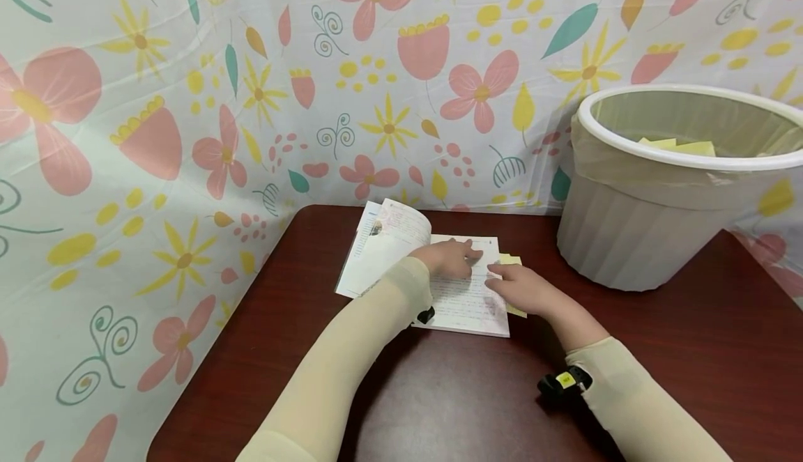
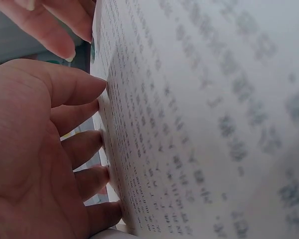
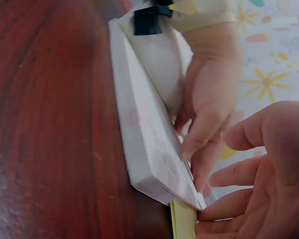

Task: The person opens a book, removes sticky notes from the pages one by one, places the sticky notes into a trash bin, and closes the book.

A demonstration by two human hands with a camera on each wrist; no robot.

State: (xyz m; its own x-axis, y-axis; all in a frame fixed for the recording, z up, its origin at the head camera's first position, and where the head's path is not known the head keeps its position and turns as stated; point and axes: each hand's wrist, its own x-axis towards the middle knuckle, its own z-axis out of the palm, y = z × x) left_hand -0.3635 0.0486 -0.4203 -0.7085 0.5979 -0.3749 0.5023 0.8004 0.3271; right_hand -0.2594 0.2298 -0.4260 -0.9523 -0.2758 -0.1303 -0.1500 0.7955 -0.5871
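An open book [image 1: 467,314] with printed pages lies on the table, its left-hand pages curling up. Across the right page reaches my left hand [image 1: 449,258], fingers extended and fingertips touching the paper; the left wrist view shows those fingertips [image 2: 100,138] lined up against the printed page [image 2: 189,124]. My right hand [image 1: 525,288] is at the book's right edge, fingers loosely spread. Yellow paper slips [image 1: 518,311] stick out from that edge. In the right wrist view, the right hand [image 3: 274,179] has its lower fingers close beside a yellow slip [image 3: 183,219] at the book's corner.
A large pale bin [image 1: 617,232] with a white rim and a clear liner stands at the right on the dark red-brown table [image 1: 439,392]. Yellow paper [image 1: 693,148] shows inside it. A flower-patterned cloth [image 1: 389,72] hangs behind and along the left side.
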